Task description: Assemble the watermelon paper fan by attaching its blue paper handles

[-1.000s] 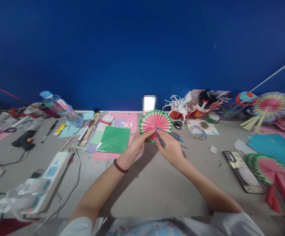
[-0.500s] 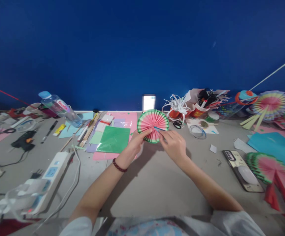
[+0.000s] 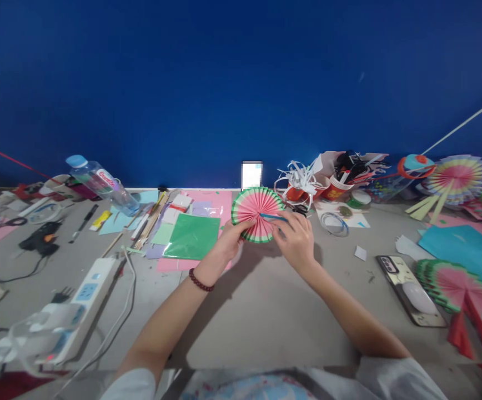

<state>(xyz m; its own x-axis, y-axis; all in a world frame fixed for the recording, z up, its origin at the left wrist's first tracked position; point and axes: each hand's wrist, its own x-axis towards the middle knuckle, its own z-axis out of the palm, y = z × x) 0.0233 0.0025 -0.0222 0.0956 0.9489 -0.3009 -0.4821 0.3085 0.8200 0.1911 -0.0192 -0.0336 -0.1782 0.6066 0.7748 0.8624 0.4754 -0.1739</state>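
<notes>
A round pleated paper fan (image 3: 261, 200), pink with a green and white watermelon-like rim, is held up above the table in front of me. My left hand (image 3: 230, 238) grips its lower left side, with the thumb lying on the pleats toward the centre. Between the fingers of my right hand (image 3: 296, 236) is a thin blue stick (image 3: 271, 216). Its tip reaches the middle of the fan; whether it touches the paper I cannot tell. The fingers of my left hand behind the fan are hidden.
Green paper in a clear sleeve (image 3: 193, 236) lies left, beside pencils, a bottle (image 3: 103, 183) and a power strip (image 3: 86, 303). Rightward are cups (image 3: 335, 191) of tools and paper strips, a phone (image 3: 399, 283) under a mouse (image 3: 418, 296), and more watermelon fans (image 3: 461, 286).
My right hand has shifted slightly right and up, its fingers more raised, so more of the blue stick shows. My left hand and the fan stay almost in place.
</notes>
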